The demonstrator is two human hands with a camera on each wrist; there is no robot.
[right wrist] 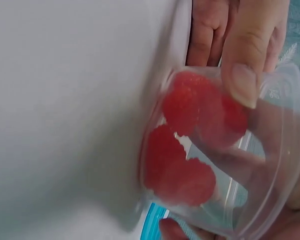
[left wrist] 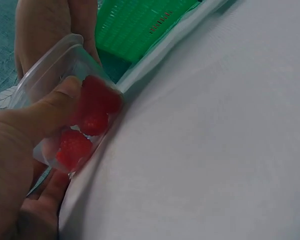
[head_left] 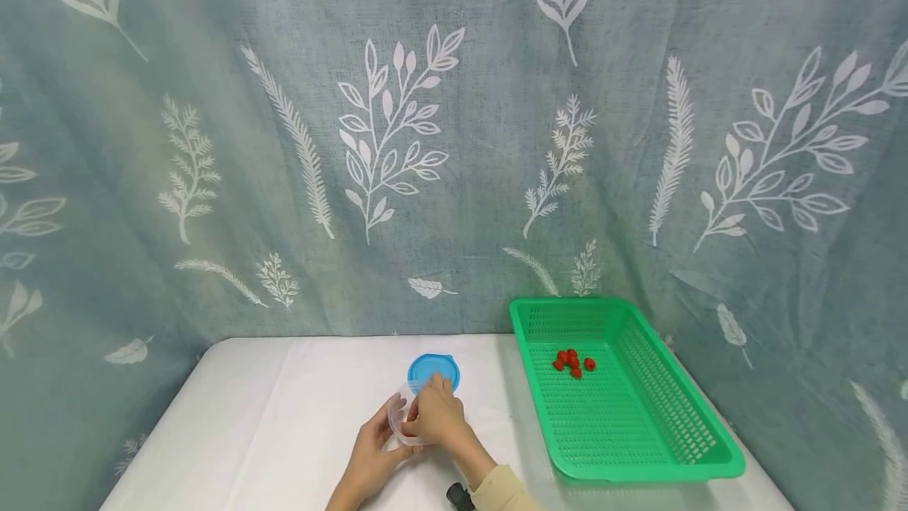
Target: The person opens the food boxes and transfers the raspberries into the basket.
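My left hand (head_left: 372,452) grips a clear plastic container (head_left: 397,420) from its left side, its thumb (left wrist: 54,107) pressed along the outer wall. Several red raspberries (right wrist: 180,185) lie at the container's bottom, seen through the wall. Bent over the rim, my right hand (head_left: 436,414) has its fingers inside the container, pinching one raspberry (right wrist: 222,120) above the others; the wall and the left thumb partly cover those fingers. Just behind the container, a round blue lid (head_left: 427,364) lies on the white table, partly overlapped by the right hand in the head view.
A green plastic basket (head_left: 624,436) stands on the right part of the white table (head_left: 262,416), with several more raspberries (head_left: 573,361) near its back left. A leaf-patterned curtain (head_left: 454,180) hangs behind the table. A black object (head_left: 459,497) shows beside the right sleeve.
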